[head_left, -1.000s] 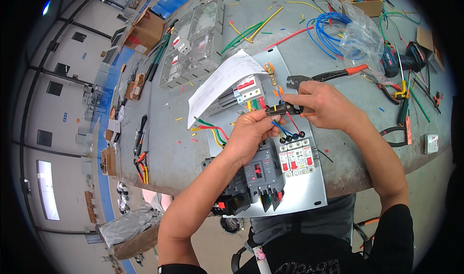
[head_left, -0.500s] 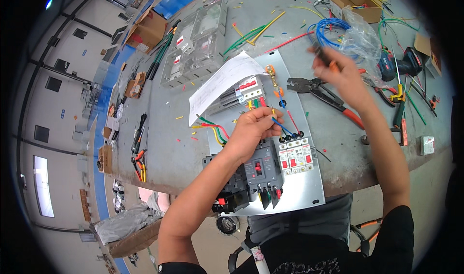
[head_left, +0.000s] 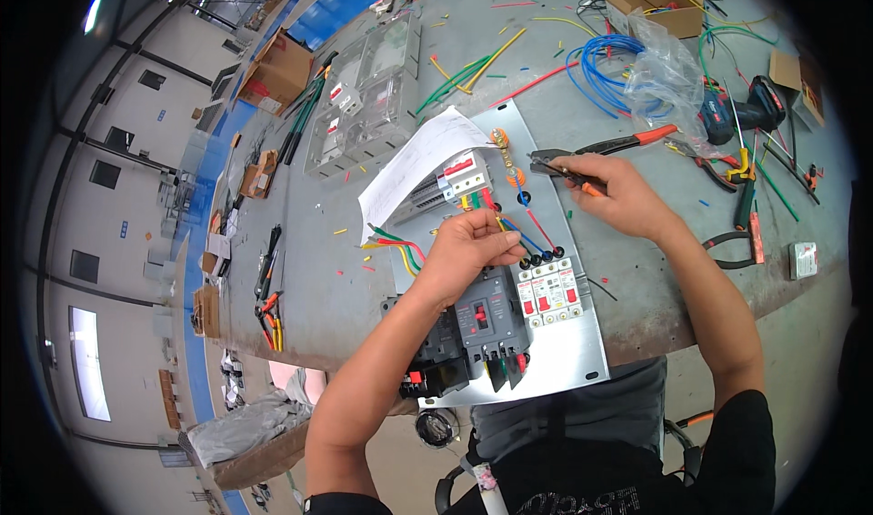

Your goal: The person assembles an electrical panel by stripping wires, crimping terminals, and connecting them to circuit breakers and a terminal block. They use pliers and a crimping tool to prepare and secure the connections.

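Observation:
Above a metal mounting plate (head_left: 571,360), my left hand (head_left: 473,250) is closed in a pinch on a thin wire whose colour the fingers partly hide. Beside its fingertips a blue wire (head_left: 535,240) and a red wire (head_left: 540,230) run down to small breakers (head_left: 549,294). Just below this hand stands a grey moulded-case breaker (head_left: 491,318). My right hand (head_left: 620,197) is wrapped round small pliers (head_left: 566,173) with black and orange handles, their jaws toward the plate's right edge. Another breaker with a red lever (head_left: 466,167) sits partly under a paper sheet (head_left: 420,156).
Crimping pliers (head_left: 627,142) lie beyond my right hand. Blue wire coils (head_left: 600,65), a plastic bag (head_left: 659,92) and a cordless drill (head_left: 746,112) are at the far right. A clear meter box (head_left: 364,97) stands far left; cutters (head_left: 269,320) lie by the left edge.
My right hand has come down and left with the small pliers, toward the plate. The crimping pliers have turned, their handles now pointing away. My left hand stays near the wires.

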{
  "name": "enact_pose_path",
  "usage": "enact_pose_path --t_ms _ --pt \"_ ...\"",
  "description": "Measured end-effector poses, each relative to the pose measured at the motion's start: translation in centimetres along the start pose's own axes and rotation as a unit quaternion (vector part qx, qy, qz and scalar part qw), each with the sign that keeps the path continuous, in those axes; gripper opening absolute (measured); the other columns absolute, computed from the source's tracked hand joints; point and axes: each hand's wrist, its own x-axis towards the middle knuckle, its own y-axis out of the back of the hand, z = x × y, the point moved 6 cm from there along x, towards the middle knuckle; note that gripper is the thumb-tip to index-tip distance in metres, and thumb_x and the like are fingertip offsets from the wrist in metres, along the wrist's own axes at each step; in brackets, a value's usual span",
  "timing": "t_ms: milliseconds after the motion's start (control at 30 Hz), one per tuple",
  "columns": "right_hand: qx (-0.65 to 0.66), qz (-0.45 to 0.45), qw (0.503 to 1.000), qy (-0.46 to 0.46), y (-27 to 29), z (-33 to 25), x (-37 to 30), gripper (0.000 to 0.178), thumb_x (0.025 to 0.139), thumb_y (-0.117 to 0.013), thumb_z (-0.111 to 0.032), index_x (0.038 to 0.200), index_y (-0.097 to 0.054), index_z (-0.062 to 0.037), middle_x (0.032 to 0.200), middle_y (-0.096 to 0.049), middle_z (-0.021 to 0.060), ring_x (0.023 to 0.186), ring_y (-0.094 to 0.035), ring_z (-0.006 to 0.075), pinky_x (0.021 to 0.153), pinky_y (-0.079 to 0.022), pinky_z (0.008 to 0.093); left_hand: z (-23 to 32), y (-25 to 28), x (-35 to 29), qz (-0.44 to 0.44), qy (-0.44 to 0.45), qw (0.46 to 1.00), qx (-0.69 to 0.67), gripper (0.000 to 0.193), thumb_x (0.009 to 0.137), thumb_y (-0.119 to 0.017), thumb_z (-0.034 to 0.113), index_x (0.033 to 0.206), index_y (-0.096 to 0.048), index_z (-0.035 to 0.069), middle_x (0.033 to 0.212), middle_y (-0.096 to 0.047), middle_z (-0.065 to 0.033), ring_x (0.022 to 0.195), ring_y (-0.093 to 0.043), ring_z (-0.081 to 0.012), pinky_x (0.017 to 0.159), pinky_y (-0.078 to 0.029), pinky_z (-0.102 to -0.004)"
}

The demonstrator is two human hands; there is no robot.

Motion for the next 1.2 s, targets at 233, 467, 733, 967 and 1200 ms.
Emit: enact_pose_path --t_ms 233,467,733,967,1200 --pt "-0.08 -0.03 0.996 0.001 -0.1 -0.6 0.2 0.045 0.087 -0.067 -0.003 0.132 -0.068 -0.0055 0.101 -0.068 0.0152 0.089 -0.066 0.0281 0.082 -0.053 0.037 0.4 -1.0 0.7 0.041 0.012 0.998 -0.038 0.007 0.1 -0.07 0.008 0.103 -0.068 0.003 0.093 -0.073 -0.0069 0.091 -0.077 -0.018 0.08 -0.064 -0.0287" --pt "-0.177 -0.039 0.983 0.039 -0.1 -1.3 0.4 0.046 0.085 -0.071 -0.002 0.131 -0.068 -0.0085 0.101 -0.067 0.0171 0.094 -0.067 0.037 0.084 -0.054 0.0438 0.5 -1.0 0.7 0.038 -0.018 0.999 -0.027 0.009 0.101 -0.069 0.01 0.103 -0.068 0.002 0.089 -0.073 -0.0059 0.087 -0.077 -0.0186 0.075 -0.064 -0.0289" --pt "-0.192 -0.058 0.978 0.058 -0.6 -1.4 0.0 0.057 0.079 -0.071 0.003 0.135 -0.066 -0.0093 0.106 -0.066 0.0162 0.095 -0.066 0.0372 0.084 -0.055 0.0436 1.0 -1.0 1.3 0.109 -0.074 0.975 0.177 0.015 0.098 -0.076 0.016 0.09 -0.07 0.004 0.072 -0.067 0.0007 0.055 -0.054 -0.0036 0.05 -0.042 -0.0214" --pt "-0.194 -0.047 0.978 0.06 -0.7 -1.5 -0.4 0.058 0.077 -0.075 0.003 0.132 -0.068 -0.0098 0.106 -0.067 0.015 0.095 -0.067 0.0362 0.084 -0.056 0.0435 0.7 -1.3 1.4 0.079 -0.048 0.991 0.094 0.012 0.098 -0.075 0.016 0.101 -0.075 0.004 0.071 -0.058 0.0057 0.06 -0.047 -0.0024 0.055 -0.038 -0.0217" --pt "-0.244 -0.063 0.964 0.081 -1.3 -1.9 -0.4 0.051 0.082 -0.076 -0.006 0.132 -0.068 -0.0151 0.099 -0.065 0.0131 0.096 -0.066 0.035 0.083 -0.055 0.0462 0.6 -1.5 1.3 0.107 -0.035 0.993 0.03 0.013 0.099 -0.073 0.014 0.107 -0.075 0.003 0.073 -0.056 0.0057 0.063 -0.045 -0.0035 0.057 -0.039 -0.0225"
